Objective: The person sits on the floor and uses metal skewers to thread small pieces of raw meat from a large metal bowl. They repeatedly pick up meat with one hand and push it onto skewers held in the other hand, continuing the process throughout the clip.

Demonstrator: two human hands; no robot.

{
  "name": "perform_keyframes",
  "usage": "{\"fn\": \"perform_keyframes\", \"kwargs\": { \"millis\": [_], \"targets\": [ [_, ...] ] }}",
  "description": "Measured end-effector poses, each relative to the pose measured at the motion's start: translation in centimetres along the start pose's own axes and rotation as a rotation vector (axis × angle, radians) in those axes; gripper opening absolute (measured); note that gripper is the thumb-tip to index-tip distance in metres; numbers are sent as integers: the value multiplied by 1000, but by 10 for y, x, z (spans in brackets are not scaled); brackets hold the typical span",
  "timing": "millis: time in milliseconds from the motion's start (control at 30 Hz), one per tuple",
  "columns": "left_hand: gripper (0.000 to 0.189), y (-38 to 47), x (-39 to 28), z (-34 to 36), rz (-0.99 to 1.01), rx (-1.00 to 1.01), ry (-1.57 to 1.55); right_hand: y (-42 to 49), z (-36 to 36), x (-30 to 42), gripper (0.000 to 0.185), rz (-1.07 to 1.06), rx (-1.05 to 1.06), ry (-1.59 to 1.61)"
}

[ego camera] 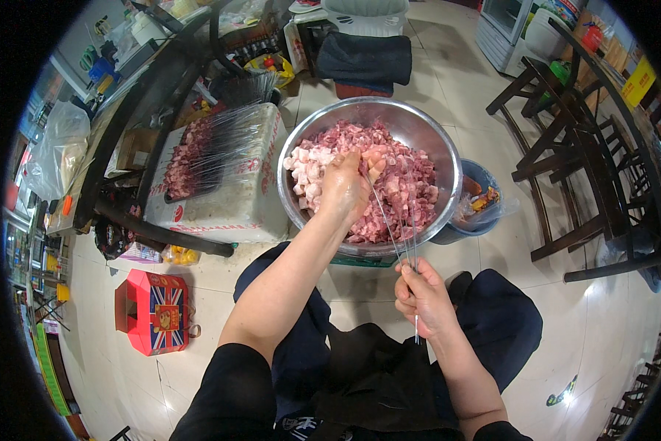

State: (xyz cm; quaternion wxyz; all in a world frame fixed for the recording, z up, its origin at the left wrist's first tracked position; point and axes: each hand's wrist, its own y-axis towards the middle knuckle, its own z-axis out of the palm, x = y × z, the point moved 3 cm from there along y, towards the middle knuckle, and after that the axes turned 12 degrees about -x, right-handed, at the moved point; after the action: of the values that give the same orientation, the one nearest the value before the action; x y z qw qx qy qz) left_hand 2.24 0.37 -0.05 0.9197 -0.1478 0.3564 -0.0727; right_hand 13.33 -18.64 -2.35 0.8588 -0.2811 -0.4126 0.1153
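A large steel bowl [451, 160] holds a heap of cut raw red meat [402, 193], with pale fatty cubes [308, 171] along its left side. My left hand [344, 182] is over the bowl, its fingers closed on a small piece of meat at the tip of a thin metal skewer [384, 212]. Below the bowl's near rim, my right hand [421, 292] grips several metal skewers by their lower part. At the left, loaded meat skewers [190, 160] lie on a dark tray on a white foam box [242, 204], their bare metal ends pointing right.
A blue bin [473, 220] with a plastic liner stands right of the bowl. Dark wooden stools [578, 149] are farther right. A red carton [159, 314] sits on the tiled floor at left, below a dark-framed table [104, 138]. A towel-draped seat [363, 60] stands beyond the bowl.
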Motion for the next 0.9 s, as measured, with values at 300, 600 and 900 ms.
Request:
{"fn": "perform_keyframes", "kwargs": {
  "millis": [300, 600, 900],
  "targets": [
    [21, -20, 21, 5, -119, 69, 51, 5, 4, 7, 13, -71, -17, 11],
    [24, -10, 17, -1, -251, 158, 90, 10, 3, 10, 9, -132, -90, 15],
    [14, -29, 58, -6, -270, -89, 235, 11, -1, -1, 9, -170, -154, -113]
  ]
}}
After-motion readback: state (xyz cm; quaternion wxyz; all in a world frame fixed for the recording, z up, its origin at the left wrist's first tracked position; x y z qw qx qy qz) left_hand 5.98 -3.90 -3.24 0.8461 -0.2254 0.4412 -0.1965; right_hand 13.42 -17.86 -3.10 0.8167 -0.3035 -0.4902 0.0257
